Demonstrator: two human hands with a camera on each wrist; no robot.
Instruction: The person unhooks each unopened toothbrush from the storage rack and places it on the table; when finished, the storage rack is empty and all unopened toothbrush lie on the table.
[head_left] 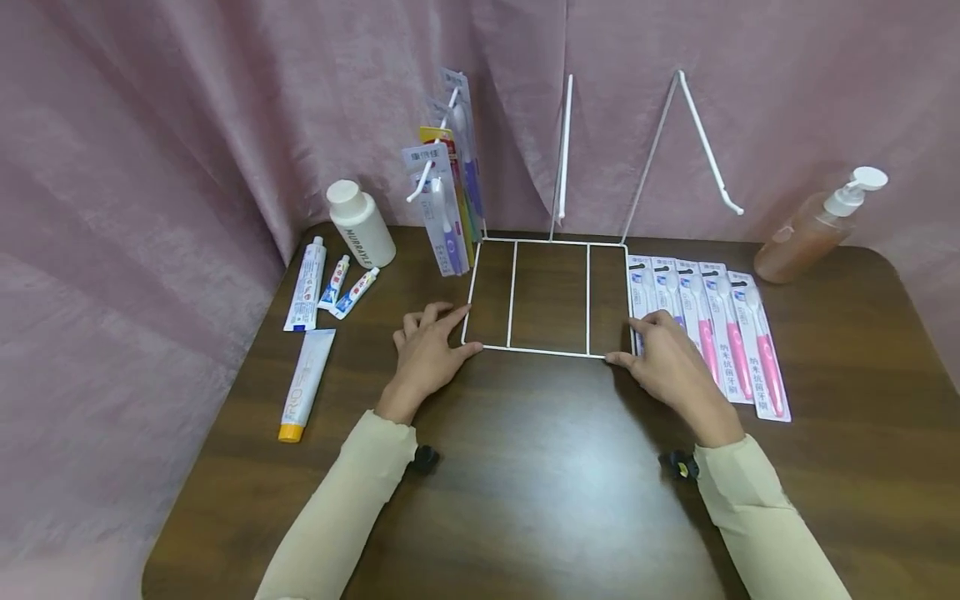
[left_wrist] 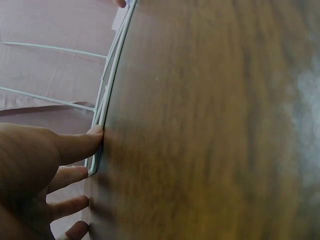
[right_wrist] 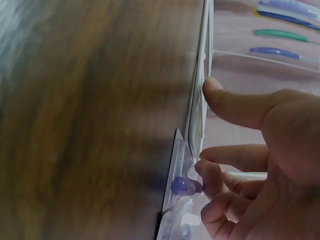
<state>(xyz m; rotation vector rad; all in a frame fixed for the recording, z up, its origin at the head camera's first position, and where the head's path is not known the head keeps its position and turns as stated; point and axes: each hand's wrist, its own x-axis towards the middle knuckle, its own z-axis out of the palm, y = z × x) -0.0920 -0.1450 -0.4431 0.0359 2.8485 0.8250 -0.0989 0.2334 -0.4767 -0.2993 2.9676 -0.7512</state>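
A white wire display rack [head_left: 547,352] stands at the table's back, its flat base on the wood and its hooks rising. My left hand [head_left: 431,354] grips the base's front left corner, thumb on the front wire and index finger at the side. At the front right corner, my right hand [head_left: 667,358] holds the base between thumb and fingers. Packaged toothbrushes [head_left: 446,212] hang from the left hook. Beside my right hand, several more packaged toothbrushes [head_left: 738,333] lie in an overlapping row. Both wrist views show thumbs against the rack wire [left_wrist: 113,75].
On the left lie a tube with an orange cap [head_left: 307,379], a larger toothpaste tube [head_left: 306,287] and two small tubes [head_left: 354,293]. A white bottle [head_left: 363,229] stands behind them. A pump bottle [head_left: 802,242] is at the back right. Pink curtain [head_left: 187,167] hangs behind the table.
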